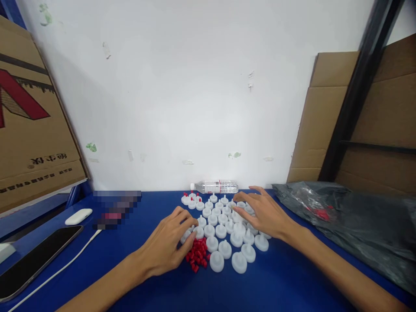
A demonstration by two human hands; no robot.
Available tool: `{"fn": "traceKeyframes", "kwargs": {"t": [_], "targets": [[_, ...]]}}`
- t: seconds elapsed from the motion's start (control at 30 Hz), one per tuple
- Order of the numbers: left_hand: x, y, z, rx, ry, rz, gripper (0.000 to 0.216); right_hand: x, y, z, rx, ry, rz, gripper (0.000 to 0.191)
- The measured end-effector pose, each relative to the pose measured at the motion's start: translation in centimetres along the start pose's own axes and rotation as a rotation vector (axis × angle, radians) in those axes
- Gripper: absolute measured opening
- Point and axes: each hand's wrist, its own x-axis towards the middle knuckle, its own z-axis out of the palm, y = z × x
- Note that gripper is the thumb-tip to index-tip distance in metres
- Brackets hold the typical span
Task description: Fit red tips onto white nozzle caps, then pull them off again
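Several white plastic caps (224,227) stand in rows on the blue table (146,277), a few at the far left topped with red. A small heap of red plugs (197,253) lies at the near left of the caps. My left hand (169,249) rests beside the heap with fingers curled round a white cap (186,236) at the left edge of the group. My right hand (263,214) hovers over the right part of the rows, fingers spread and bent, its fingertips touching the caps near the middle.
A clear water bottle (216,186) lies on its side against the white wall behind the caps. A dark plastic bag (351,221) covers the right side. At the left lie a phone (35,260), a white cable (61,268) and a white earbud case (78,216). Cardboard boxes stand at both sides.
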Motion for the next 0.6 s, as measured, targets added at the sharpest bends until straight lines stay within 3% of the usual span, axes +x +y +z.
{"fn": "traceKeyframes", "kwargs": {"t": [0.13,0.37,0.6], "targets": [[0.1,-2.2,0.2,-0.004,0.094,-0.101,0.027,0.1,0.0,-0.3,0.022,0.033,0.016,0.022],[0.2,-6.4,2.4,0.021,0.046,-0.377,0.047,0.3,-0.1,-0.2,0.046,0.087,-0.001,0.022],[0.6,-8.4,3.5,0.079,0.014,-0.326,0.053,0.3,-0.7,-0.2,0.054,0.087,-0.045,0.021]]}}
